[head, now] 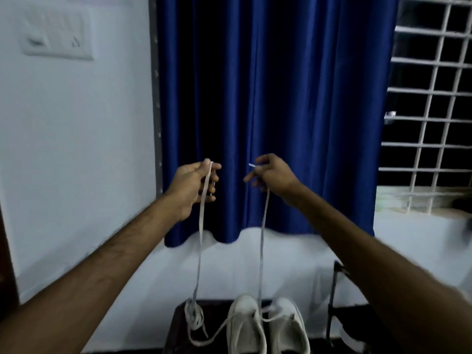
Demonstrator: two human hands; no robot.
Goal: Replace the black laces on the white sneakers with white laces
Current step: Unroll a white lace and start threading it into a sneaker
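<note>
Mid-frame, the left hand (195, 183) and right hand (272, 175) are pinching a white lace (201, 226) above the white sneakers (265, 325).

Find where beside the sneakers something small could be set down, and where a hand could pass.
Bare: the dark surface between the right sneaker and the black frame; also the air between the two hanging lace strands. Crowded: left of the left sneaker, where the white lace coils.

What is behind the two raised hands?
A blue curtain hangs behind the left hand and right hand, both holding white lace. Whatever the curtain covers is hidden.
</note>
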